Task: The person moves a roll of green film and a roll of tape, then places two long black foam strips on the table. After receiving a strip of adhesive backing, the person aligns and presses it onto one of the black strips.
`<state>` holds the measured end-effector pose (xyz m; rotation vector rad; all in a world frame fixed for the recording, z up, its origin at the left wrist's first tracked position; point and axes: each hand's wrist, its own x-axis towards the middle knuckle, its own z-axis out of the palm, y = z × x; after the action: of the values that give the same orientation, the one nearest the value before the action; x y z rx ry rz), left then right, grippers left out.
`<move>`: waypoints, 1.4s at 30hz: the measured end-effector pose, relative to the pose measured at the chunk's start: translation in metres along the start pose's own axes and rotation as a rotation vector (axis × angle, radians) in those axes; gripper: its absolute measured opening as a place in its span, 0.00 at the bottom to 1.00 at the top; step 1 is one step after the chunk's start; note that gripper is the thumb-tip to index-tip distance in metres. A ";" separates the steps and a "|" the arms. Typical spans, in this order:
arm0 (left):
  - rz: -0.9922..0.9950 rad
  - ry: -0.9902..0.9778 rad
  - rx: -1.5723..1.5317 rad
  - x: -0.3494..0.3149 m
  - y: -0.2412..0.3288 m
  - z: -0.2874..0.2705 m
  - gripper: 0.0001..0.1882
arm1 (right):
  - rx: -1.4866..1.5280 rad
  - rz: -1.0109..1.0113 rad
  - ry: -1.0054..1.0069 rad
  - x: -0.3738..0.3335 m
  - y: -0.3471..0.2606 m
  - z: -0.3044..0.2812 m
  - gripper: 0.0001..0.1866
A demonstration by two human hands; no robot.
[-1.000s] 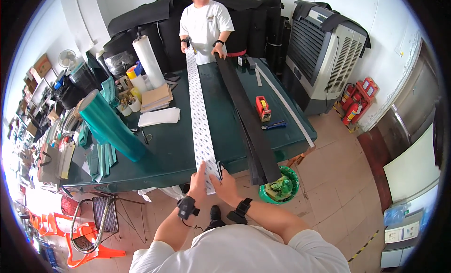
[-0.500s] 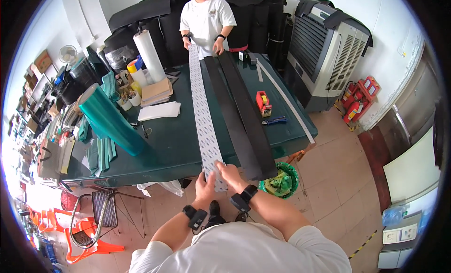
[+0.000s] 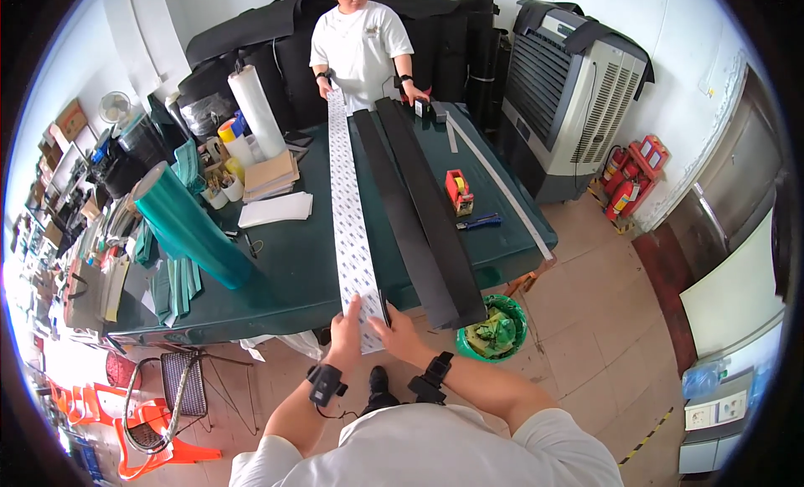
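A long strip with white, blue-printed backing (image 3: 344,194) runs from a co-worker's hand (image 3: 324,88) at the far edge down to me. At the near end, past the table edge, my left hand (image 3: 343,338) grips its left side, thumb on top. My right hand (image 3: 400,334) pinches the right side, where a dark edge shows. Fingers beneath the strip are hidden. Two long black strips (image 3: 410,202) lie just right of it, their near ends overhanging the table. The co-worker's other hand (image 3: 415,94) is at a small black box (image 3: 421,108).
On the green table (image 3: 285,273) are a red tape dispenser (image 3: 458,191), a blue utility knife (image 3: 480,222), a long pale strip (image 3: 502,185), white sheets (image 3: 277,210) and a teal film roll (image 3: 193,223). Below sits a green bin (image 3: 494,328); chairs (image 3: 180,395) stand left.
My hands and the near end of the printed strip have shifted left and slightly toward me. The co-worker's other hand has moved from the black strips to the small black box.
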<state>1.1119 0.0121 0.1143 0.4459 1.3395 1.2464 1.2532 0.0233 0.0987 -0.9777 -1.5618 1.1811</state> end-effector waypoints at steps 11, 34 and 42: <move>0.633 -0.003 0.703 -0.028 -0.055 -0.009 0.32 | 0.459 0.736 0.034 0.013 0.040 -0.006 0.32; 0.679 -0.016 0.827 -0.027 -0.052 0.002 0.32 | 0.288 0.797 0.052 0.020 0.011 -0.020 0.32; -0.194 -0.136 -0.215 0.010 -0.005 0.008 0.34 | -0.252 0.185 0.213 -0.017 -0.008 0.002 0.27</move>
<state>1.1186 0.0212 0.1072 0.2384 1.0935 1.1616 1.2552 0.0053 0.1027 -1.3921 -1.4960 0.9800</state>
